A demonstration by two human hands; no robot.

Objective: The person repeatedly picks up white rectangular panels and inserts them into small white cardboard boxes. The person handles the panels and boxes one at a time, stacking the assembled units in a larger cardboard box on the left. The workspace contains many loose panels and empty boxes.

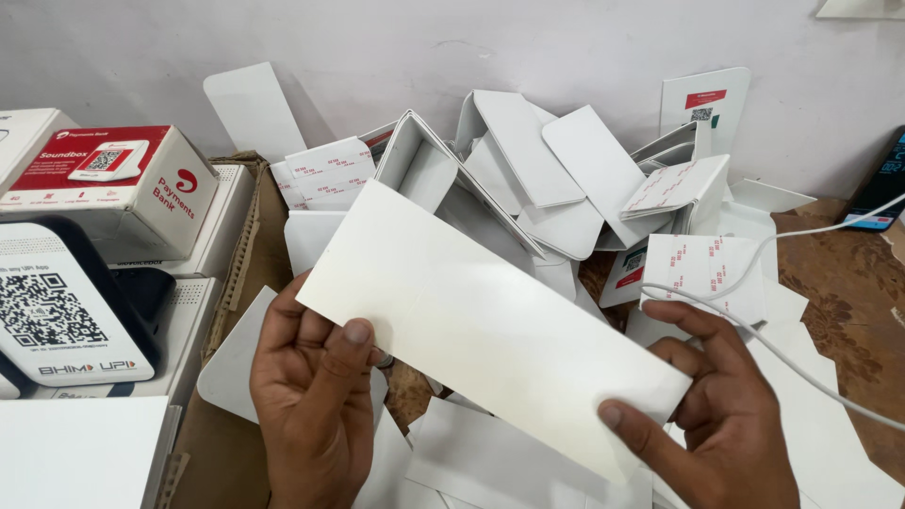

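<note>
A long white cardboard sheet [481,320] is held flat between both my hands, slanting from upper left to lower right. My left hand [316,396] pinches its near left end, thumb on top. My right hand [726,415] grips the lower right end, thumb on the face and fingers behind. Beneath and behind the sheet lies a heap of white folded card pieces [528,179], some bearing strips of adhesive tape with red print [702,264].
Stacked at the left are a red and white product box [113,184] and a small black-edged device with a code panel [66,306]. A white cable [820,372] crosses the brown table at right. A dark phone [881,184] leans on the wall.
</note>
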